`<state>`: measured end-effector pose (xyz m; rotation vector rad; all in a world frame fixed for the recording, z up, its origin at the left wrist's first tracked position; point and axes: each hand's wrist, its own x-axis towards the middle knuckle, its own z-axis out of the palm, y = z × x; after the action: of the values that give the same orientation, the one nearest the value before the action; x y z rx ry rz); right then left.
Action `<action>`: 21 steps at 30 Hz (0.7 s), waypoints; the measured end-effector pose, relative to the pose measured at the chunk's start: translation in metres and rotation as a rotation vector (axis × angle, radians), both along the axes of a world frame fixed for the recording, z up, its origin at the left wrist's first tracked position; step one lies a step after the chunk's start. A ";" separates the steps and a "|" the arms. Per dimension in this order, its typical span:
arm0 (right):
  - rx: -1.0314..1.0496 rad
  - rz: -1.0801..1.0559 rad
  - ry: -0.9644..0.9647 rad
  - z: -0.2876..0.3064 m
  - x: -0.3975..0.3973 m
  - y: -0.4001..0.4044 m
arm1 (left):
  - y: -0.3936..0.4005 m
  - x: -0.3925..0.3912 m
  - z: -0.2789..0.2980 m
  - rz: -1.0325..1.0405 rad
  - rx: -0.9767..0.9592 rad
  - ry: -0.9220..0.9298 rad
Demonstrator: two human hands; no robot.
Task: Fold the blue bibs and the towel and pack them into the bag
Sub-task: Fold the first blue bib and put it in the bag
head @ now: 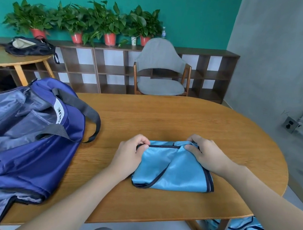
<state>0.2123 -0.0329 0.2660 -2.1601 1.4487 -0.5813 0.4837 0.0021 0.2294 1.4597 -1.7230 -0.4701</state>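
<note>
Oval wooden table (184, 119), folded silky bib (173, 173)

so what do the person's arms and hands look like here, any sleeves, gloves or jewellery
Both forearms are bare for as far as the frame shows them, with no sleeve edge in view. The left hand and the right hand wear no gloves, and no rings, watch or bracelet can be seen on the fingers or wrists. No markings show on either arm.

Office lounge — wooden table (184, 119), cubby shelving (114, 71) with potted plants (101, 21), grey chair (160, 67).
</note>
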 end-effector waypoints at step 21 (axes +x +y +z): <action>-0.650 -0.190 0.299 0.014 0.023 0.042 | -0.027 0.002 -0.012 0.055 -0.058 -0.204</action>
<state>0.2353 0.0088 0.2800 -2.7092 1.8241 -0.9320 0.4859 -0.0248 0.2179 1.5522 -1.8337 -0.2462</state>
